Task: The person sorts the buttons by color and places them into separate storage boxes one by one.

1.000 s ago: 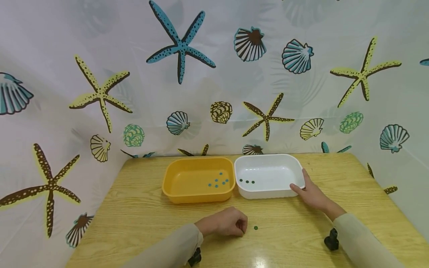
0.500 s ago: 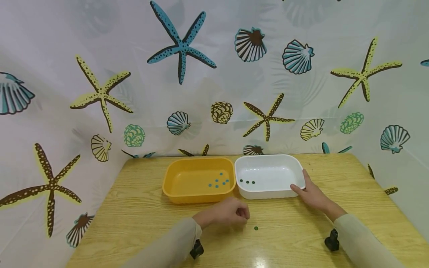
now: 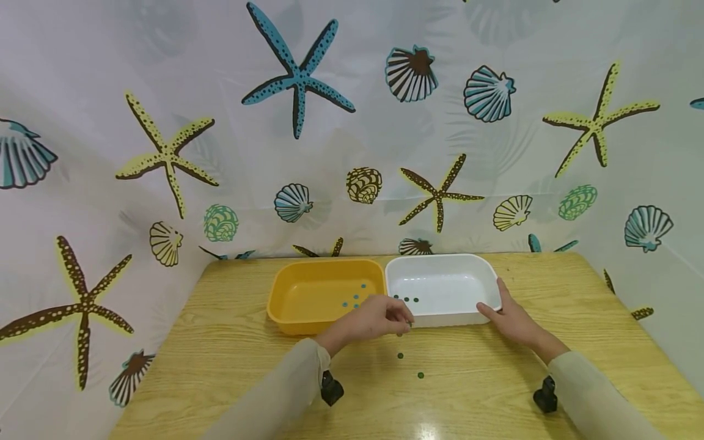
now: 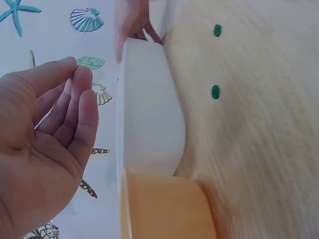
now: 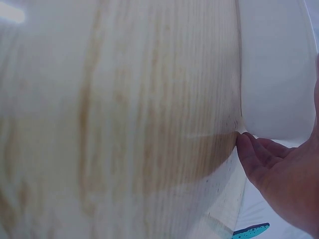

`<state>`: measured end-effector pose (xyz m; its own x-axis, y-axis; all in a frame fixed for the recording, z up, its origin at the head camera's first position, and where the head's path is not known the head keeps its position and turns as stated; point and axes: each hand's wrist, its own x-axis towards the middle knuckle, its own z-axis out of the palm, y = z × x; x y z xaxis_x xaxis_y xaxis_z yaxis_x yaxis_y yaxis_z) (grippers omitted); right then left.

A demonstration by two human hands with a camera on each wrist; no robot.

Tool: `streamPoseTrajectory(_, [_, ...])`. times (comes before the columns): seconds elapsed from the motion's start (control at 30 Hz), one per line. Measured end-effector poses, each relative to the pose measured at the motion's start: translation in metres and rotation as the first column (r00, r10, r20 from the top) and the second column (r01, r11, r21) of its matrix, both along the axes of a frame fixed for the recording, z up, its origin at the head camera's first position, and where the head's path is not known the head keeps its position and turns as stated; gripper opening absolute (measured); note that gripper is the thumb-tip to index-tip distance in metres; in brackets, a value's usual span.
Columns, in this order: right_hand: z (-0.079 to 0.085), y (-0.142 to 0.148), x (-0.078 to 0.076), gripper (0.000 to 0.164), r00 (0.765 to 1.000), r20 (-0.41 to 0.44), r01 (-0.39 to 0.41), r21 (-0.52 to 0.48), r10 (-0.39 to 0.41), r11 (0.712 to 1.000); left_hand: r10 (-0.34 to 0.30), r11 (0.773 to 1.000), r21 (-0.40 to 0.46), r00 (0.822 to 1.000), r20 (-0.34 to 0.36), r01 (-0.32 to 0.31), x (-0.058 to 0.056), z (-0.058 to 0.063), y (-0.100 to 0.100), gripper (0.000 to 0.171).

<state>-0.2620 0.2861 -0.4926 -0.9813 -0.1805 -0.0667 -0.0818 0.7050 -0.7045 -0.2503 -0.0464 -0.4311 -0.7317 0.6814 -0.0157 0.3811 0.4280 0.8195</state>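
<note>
My left hand (image 3: 376, 318) is raised over the front edges of two tubs, its thumb and fingertips pinching a small green button that is mostly hidden. In the left wrist view that hand (image 4: 50, 124) shows its thumb meeting the index fingertip. At the right front corner of the white tub (image 3: 445, 287), my right hand (image 3: 511, 318) holds the rim, thumb on the front side; the right wrist view shows its fingers (image 5: 256, 154) against the tub's end. Several green buttons (image 3: 415, 300) lie inside the white tub, near its left end.
Touching the white tub on its left is an orange tub (image 3: 297, 299) with several blue buttons (image 3: 344, 304) in it, partly covered by the left hand. More green buttons (image 3: 420, 375) lie on the wooden table (image 3: 231, 366). A patterned curtain (image 3: 330, 153) surrounds the table.
My left hand has lifted off the table and moved forward toward the tubs, uncovering a green button on the wood. The right hand stays on the white tub.
</note>
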Motion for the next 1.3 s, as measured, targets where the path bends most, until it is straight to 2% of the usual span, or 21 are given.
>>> streamPoseTrajectory(0.13, [-0.001,0.0,-0.001,0.097,1.0,0.001,0.001,0.001,-0.001,1.0,0.051,0.998,0.031,0.999,0.017,-0.051,-0.007,0.009,0.0,0.011])
streamPoseTrajectory(0.47, [-0.001,0.0,-0.002,0.096,1.0,-0.005,0.003,0.002,-0.003,1.0,0.075,0.991,0.105,0.996,0.048,-0.079,-0.025,0.016,0.008,0.013])
streamPoseTrajectory(0.67, [-0.001,0.0,-0.001,0.098,1.0,-0.004,0.003,-0.011,-0.003,1.0,0.097,0.984,0.142,0.992,0.077,-0.107,-0.035,0.01,0.015,0.013])
streamPoseTrajectory(1.1, [0.0,0.0,-0.002,0.097,1.0,-0.007,0.002,-0.016,-0.002,1.0,0.16,0.981,0.104,0.985,0.059,-0.166,-0.049,0.005,0.034,0.011])
streamPoseTrajectory(1.3, [0.0,0.0,-0.001,0.095,1.0,-0.001,0.004,-0.018,-0.004,1.0,0.187,0.976,0.095,0.98,0.074,-0.194,-0.055,-0.002,0.041,0.008])
